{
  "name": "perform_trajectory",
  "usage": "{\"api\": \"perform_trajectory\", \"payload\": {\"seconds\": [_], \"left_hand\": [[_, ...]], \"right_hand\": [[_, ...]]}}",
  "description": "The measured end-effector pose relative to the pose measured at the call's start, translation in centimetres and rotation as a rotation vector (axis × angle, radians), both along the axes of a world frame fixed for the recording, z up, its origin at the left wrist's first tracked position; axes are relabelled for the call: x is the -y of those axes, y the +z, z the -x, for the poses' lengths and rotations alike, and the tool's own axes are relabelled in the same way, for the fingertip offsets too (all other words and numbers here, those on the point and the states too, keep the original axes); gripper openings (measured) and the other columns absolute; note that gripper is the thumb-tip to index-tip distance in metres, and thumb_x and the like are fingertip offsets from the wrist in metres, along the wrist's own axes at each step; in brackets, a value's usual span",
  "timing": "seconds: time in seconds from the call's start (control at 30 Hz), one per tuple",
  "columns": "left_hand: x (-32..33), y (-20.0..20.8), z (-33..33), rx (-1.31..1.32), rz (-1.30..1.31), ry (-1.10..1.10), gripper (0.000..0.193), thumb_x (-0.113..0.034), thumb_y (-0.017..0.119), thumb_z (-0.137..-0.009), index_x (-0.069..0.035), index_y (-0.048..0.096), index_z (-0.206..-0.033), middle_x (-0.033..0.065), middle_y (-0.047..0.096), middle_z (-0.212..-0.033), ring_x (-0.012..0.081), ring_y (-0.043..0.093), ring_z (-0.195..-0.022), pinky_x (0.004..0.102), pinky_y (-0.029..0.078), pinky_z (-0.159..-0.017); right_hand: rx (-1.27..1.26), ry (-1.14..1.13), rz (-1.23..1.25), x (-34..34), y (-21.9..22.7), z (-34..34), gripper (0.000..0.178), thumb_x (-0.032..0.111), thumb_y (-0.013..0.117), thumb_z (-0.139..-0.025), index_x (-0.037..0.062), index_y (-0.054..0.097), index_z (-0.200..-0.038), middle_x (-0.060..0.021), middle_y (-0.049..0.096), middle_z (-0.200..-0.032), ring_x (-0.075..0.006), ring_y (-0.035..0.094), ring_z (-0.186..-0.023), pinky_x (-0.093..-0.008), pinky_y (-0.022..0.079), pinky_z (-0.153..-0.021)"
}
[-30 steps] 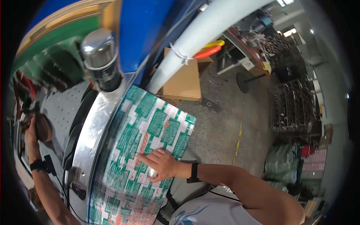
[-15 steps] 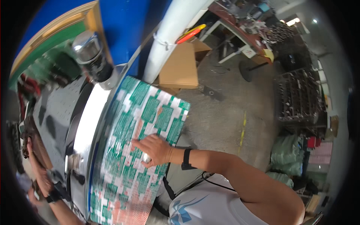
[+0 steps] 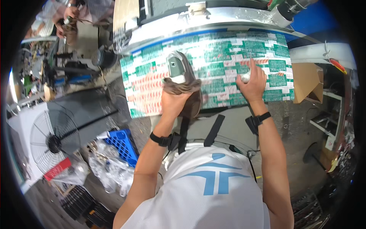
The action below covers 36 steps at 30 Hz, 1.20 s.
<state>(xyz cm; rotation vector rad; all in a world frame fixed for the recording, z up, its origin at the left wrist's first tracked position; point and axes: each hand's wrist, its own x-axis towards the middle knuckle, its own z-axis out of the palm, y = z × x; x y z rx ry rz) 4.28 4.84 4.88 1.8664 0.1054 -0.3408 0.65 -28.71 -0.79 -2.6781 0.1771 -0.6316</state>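
Observation:
My left hand (image 3: pixel 173 103) is closed round a brown shoe (image 3: pixel 187 69), which it holds above the left half of a tape-covered board (image 3: pixel 217 57). The shoe has a dark greenish inner panel with a pale patch below it, and its brown edge is bunched up by my fingers. My right hand (image 3: pixel 256 84) is over the board's right half, its index finger stretched forward. A small white wad (image 3: pixel 246 78) sits between the thumb and the other fingers; what it is made of cannot be made out. Green, white and red tape strips cover the board.
A shiny metal rail (image 3: pixel 236 14) runs along the board's far edge. On the right are a white pipe (image 3: pixel 309 53) and a cardboard box (image 3: pixel 307 81). At the left stand a fan (image 3: pixel 53 143) and a blue crate (image 3: pixel 122 145). Another person's hand (image 3: pixel 71 12) shows at upper left.
The view has swung left to face the board. My left hand has brought the shoe from the left side to over the board. My right hand still has the white wad.

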Motion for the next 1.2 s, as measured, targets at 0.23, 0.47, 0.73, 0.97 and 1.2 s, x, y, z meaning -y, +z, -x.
{"api": "perform_trajectory", "payload": {"seconds": [0.23, 0.47, 0.73, 0.97, 1.2], "left_hand": [[-3.4, 1.4, 2.4, 0.098, 0.182, 0.222, 0.070, -0.006, 0.082, -0.094, -0.002, 0.048, -0.155, 0.0141, 0.071, -0.127, 0.0223, 0.068, -0.119, 0.0361, 0.057, -0.100], [-3.6, 2.8, 0.7, 0.290, -0.138, 0.105, 0.014, -0.004, 0.080, -0.097, -0.001, 0.076, -0.110, 0.0033, 0.077, -0.097, 0.0119, 0.072, -0.088, 0.0290, 0.059, -0.077], [-1.8, 0.0, 4.7, 0.105, 0.135, 0.248, 0.017, 0.000, 0.079, -0.097, -0.004, 0.075, -0.112, 0.0019, 0.075, -0.091, 0.0110, 0.069, -0.081, 0.0286, 0.058, -0.078], [-3.9, 2.2, 2.7, 0.382, 0.123, 0.200, 0.017, 0.008, 0.073, -0.099, 0.000, 0.074, -0.113, 0.0028, 0.075, -0.102, 0.0085, 0.069, -0.091, 0.0255, 0.057, -0.082], [-4.5, 1.4, 3.6, 0.319, 0.059, 0.243, 0.016, 0.008, 0.074, -0.097, 0.000, 0.075, -0.111, 0.0018, 0.075, -0.104, 0.0093, 0.070, -0.092, 0.0266, 0.057, -0.085]], "right_hand": [[-0.015, 0.006, 0.083, -1.0, 0.5, 0.3, 0.089, 0.036, 0.085, -0.083, -0.0001, 0.051, -0.157, -0.0157, 0.069, -0.126, -0.0376, 0.063, -0.115, -0.0510, 0.046, -0.104], [-0.150, -0.007, 0.198, -1.7, 1.8, 0.4, 0.088, 0.039, 0.086, -0.084, -0.0017, 0.053, -0.155, -0.0209, 0.065, -0.135, -0.0410, 0.059, -0.127, -0.0523, 0.043, -0.110], [0.001, 0.405, -0.237, -10.7, 8.8, -1.7, 0.044, 0.016, 0.081, -0.091, 0.0094, 0.073, -0.133, -0.0134, 0.071, -0.125, -0.0365, 0.066, -0.117, -0.0477, 0.046, -0.109], [-0.182, 0.720, -0.224, -17.8, 11.3, -4.4, 0.022, 0.012, 0.082, -0.088, 0.0117, 0.079, -0.111, -0.0089, 0.073, -0.106, -0.0341, 0.068, -0.102, -0.0494, 0.051, -0.092], [-0.388, 0.372, -1.145, -16.3, 7.9, -3.4, 0.013, 0.012, 0.084, -0.098, 0.0034, 0.075, -0.103, 0.0003, 0.076, -0.094, -0.0047, 0.067, -0.086, -0.0237, 0.052, -0.077]]}}
